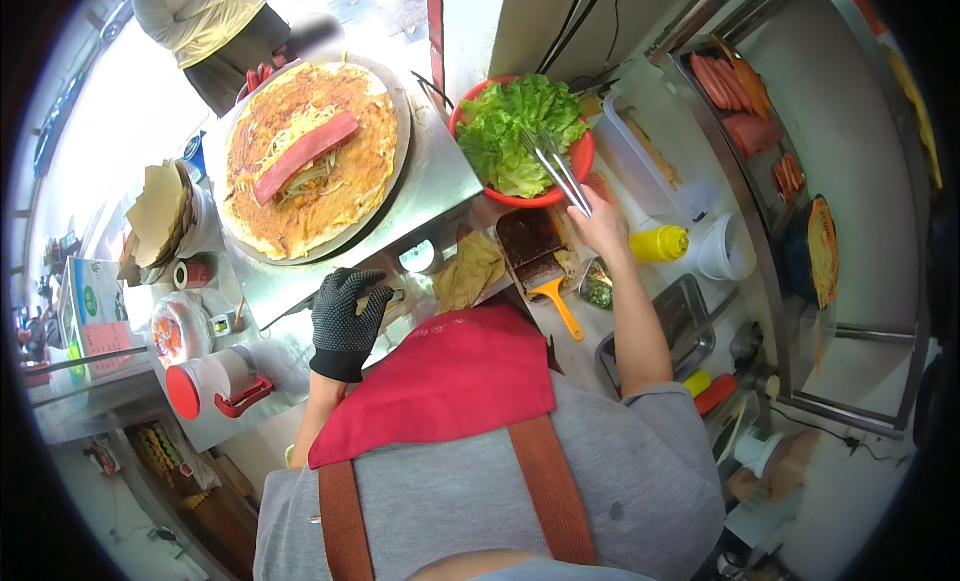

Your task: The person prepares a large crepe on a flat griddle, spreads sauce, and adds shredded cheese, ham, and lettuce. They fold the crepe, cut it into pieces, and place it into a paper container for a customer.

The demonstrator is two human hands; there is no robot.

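My right hand (602,224) grips a pair of metal tongs (563,178), whose tips reach into green lettuce leaves (515,121). The lettuce fills a red bowl (583,157). On my left hand (350,319) is a black dotted glove; thumb and fingers stand apart beside the griddle's front edge, with nothing visible between them. Ahead of it, a large round crepe (362,196) lies on the round griddle (402,131). A pink strip of ham (305,158) rests across shredded filling in the middle of the crepe.
A sauce pan (527,231) with an orange-handled spatula (557,303) sits between bowl and apron, near a tan cloth (470,271). At right are a yellow squeeze bottle (660,244), a clear bin (640,146) and a meat rack. A red-lidded jar (205,381) stands left; a person (205,21) is beyond the griddle.
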